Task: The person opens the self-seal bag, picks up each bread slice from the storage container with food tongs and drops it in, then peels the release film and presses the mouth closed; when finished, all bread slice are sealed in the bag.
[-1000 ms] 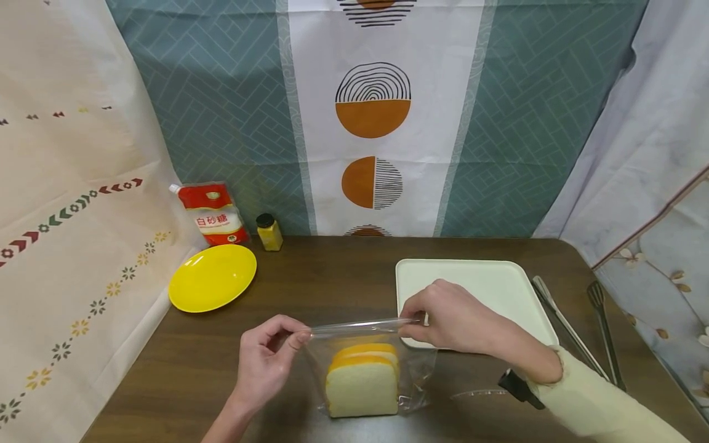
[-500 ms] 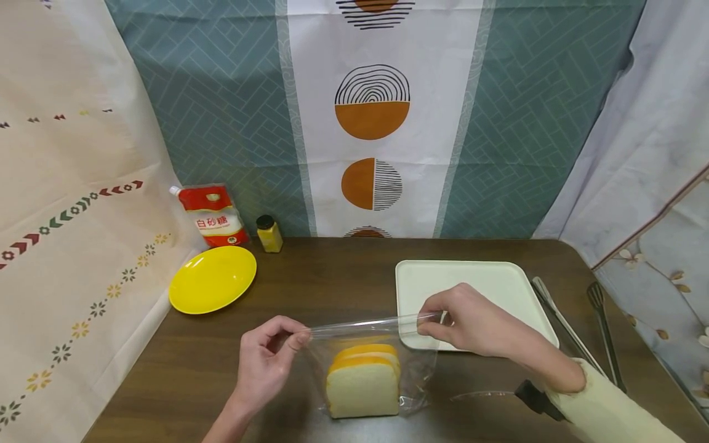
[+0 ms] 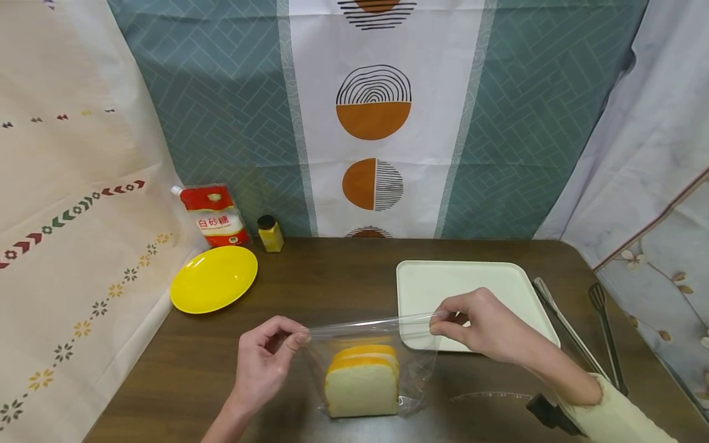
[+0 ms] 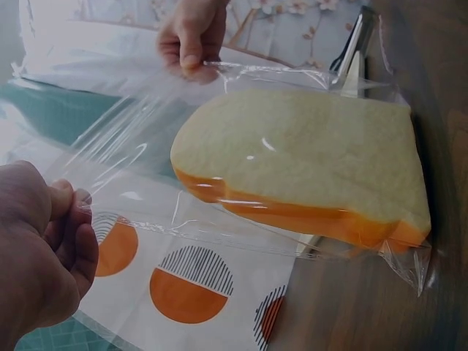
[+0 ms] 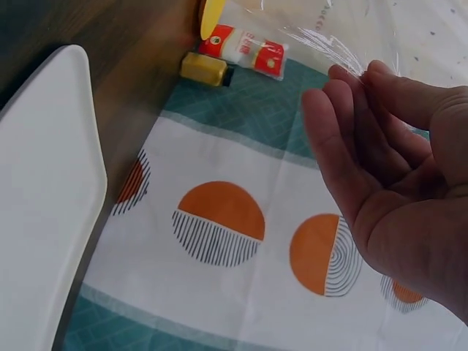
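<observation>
Slices of bread (image 3: 362, 387) with orange-yellow crust stand upright inside a clear plastic bag (image 3: 415, 369) on the table. My left hand (image 3: 267, 354) pinches the bag's top left corner between thumb and forefinger. At the opposite top corner my right hand (image 3: 487, 326) pinches the bag's rim the same way, over the near edge of the tray. The rim is stretched nearly straight between the two hands. In the left wrist view the bread (image 4: 300, 161) lies wholly within the film, and in the right wrist view the right hand (image 5: 395, 146) grips gathered film.
Behind the right hand lies a white tray (image 3: 515, 295), with metal tongs (image 3: 565, 320) and a dark slotted utensil (image 3: 606, 338) beside it. A yellow plate (image 3: 213, 280), a red sugar pouch (image 3: 215, 215) and a small yellow jar (image 3: 270, 235) are at back left. A thin clear strip (image 3: 487, 394) lies at front right.
My right hand has slid rightward along the bag's rim to its right corner. The left hand has kept its pinch in place, and the bread has stayed where it was.
</observation>
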Available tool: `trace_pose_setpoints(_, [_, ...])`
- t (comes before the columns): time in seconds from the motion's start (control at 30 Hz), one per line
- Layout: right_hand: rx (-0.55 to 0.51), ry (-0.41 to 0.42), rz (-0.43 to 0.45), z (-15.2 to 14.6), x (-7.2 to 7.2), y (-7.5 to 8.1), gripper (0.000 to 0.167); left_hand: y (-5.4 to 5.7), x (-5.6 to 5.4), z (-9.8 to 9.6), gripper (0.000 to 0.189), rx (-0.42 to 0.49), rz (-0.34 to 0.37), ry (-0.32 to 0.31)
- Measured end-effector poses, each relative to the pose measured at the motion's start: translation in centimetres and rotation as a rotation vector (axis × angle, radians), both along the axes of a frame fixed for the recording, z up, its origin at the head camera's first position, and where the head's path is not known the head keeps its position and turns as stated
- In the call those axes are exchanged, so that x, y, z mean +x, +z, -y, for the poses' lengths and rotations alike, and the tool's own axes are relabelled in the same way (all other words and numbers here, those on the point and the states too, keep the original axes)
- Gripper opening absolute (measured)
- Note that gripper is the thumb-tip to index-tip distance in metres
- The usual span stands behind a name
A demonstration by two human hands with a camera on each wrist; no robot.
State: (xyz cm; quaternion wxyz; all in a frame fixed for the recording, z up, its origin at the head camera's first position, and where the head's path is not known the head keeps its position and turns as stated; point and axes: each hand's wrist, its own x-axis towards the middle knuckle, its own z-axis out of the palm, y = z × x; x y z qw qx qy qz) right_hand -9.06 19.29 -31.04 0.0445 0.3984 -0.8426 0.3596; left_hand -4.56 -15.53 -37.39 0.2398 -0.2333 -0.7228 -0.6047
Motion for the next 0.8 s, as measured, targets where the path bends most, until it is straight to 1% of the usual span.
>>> trace_pose_setpoints(0.13, [-0.028,-0.031,0.029,-0.2,0.3,-0.1,0.011,0.0,0.0,0.0,0.022,0.0,-0.001,0.001])
trace_pose_setpoints(0.3, [-0.065,-0.04,0.051,-0.4,0.5,-0.4,0.008,0.0,0.0,0.1,0.023,0.0,-0.001,-0.001])
trace_pose_setpoints(0.53, [-0.091,-0.064,0.072,-0.5,0.6,-0.8,0.012,0.0,0.0,0.1,0.023,0.01,0.0,-0.001])
trace_pose_setpoints(0.8, [-0.114,-0.075,0.079,-0.5,0.7,-1.1,0.011,0.0,0.0,0.3,0.024,0.025,-0.014,-0.008])
